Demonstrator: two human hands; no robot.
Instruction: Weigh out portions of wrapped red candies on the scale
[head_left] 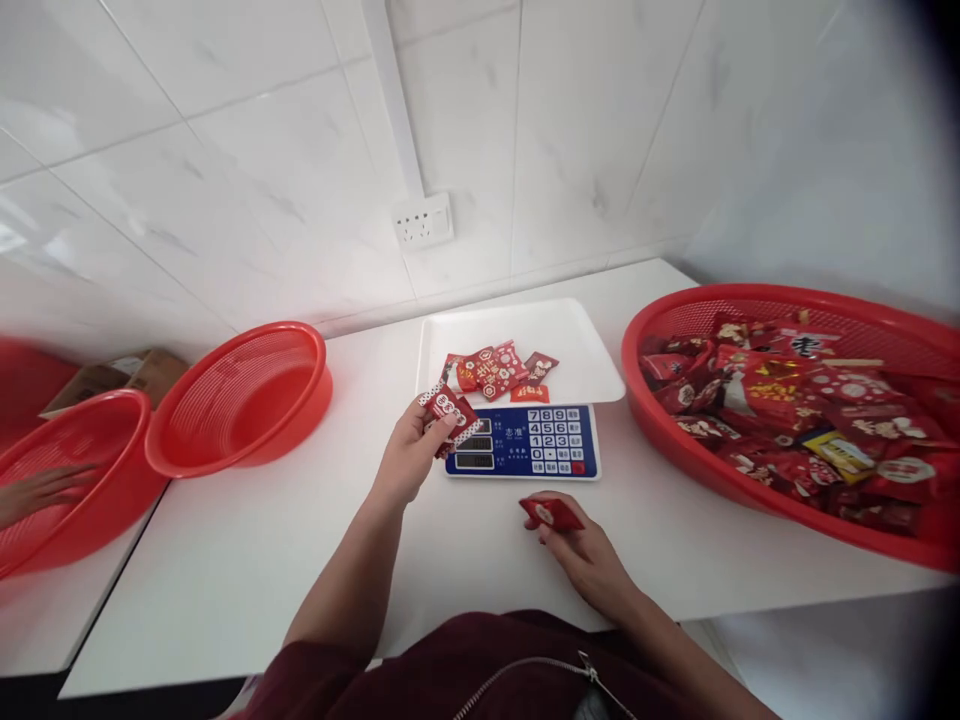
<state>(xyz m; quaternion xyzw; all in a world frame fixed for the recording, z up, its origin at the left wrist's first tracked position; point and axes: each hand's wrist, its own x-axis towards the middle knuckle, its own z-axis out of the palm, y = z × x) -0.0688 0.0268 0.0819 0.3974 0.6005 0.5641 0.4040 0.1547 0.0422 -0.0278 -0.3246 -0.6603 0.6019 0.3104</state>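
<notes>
In the head view, my left hand (pixel 411 445) is closed on red snack packets (pixel 448 410) with white dotted edges, held over the left part of the scale's blue keypad panel (pixel 517 425). How many it holds I cannot tell. Between the fingers and thumb of my right hand (pixel 589 560) is a dark red snack packet (pixel 553 512), just in front of the scale. Several red packets (pixel 499 370) lie on the white weighing tray (pixel 577 350) behind the panel. The scale's small displays are partly hidden by my left hand's packets.
A large red basket (pixel 675 478) full of snack packets stands on the right of the white table (pixel 300 570). An empty red basket (pixel 322 395) is at left. Beyond it, another person's hand (pixel 49 492) reaches into a red basket (pixel 112 520). A wall socket (pixel 424 221) is behind.
</notes>
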